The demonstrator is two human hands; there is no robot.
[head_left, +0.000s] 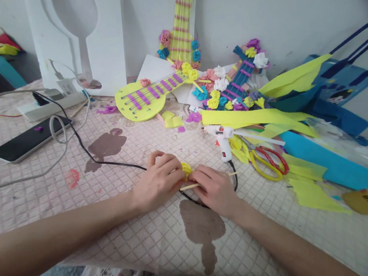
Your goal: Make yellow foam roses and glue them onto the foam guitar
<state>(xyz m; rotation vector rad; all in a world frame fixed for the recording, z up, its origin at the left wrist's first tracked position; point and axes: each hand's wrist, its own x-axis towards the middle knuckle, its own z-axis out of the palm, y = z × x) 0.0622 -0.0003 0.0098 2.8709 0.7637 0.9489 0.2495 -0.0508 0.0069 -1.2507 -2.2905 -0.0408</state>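
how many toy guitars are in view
3: a yellow guitar lying in front, an upright yellow guitar behind it with its top cut off, and a blue guitar to their right, partly covered by paper flowers. More may be hidden.

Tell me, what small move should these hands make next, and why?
Perhaps turn the thin, pale wooden stick slightly with the right hand: it shows on both sides of that hand, and the crinkled yellow paper piece sits close by, between the hands, near the left hand's fingers.
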